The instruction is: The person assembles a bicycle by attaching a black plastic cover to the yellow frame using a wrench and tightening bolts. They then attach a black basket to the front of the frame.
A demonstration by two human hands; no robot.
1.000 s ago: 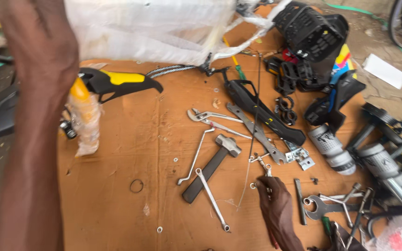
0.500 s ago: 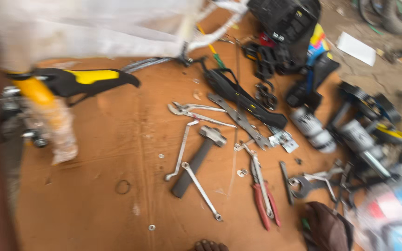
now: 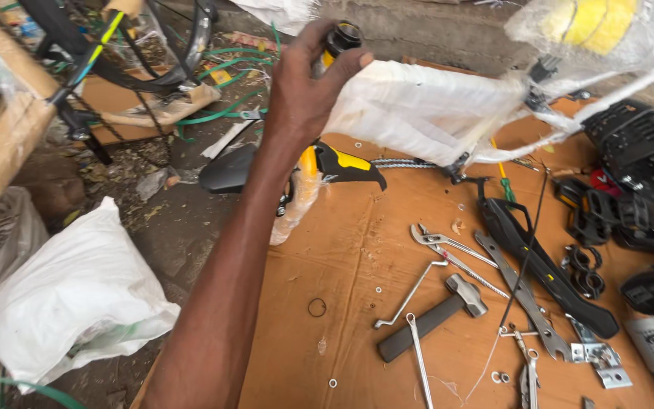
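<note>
Head view: left hand (image 3: 308, 83) is up high, grip closed round the top end of a bike frame (image 3: 418, 106) that's wrapped in white foam/plastic. Fingers curl over the black headset cup (image 3: 344, 34) w/ a bit of yellow tube showing just below it. Right hand not in view, so can't say what its grip is doing.

Handling, my read: frame is stiff but long and awkward, likely light-to-moderate in weight, w/ most of its length hanging off to the right of the grip, so it probably wants to swing or twist. Wrapping looks soft and slick, apt to slide under the palm; bare metal at the head tube is the surer hold, which is where the hand sits. A second hold further along the wrapped tube would steady it. Thin white tubes (image 3: 584, 98) at the far right look easier to knock.

Where it lies: frame runs from the grip rightward and slightly down, held clear above the cardboard sheet (image 3: 357, 250) on the ground. Below it: a yellow-and-black frame part (image 3: 338, 163), a hammer (image 3: 433, 318), adjustable pliers (image 3: 448, 246), spanners, loose washers, black pedals (image 3: 588, 212) to the right. White sack (image 3: 77, 295) lies to the left, well apart.
</note>
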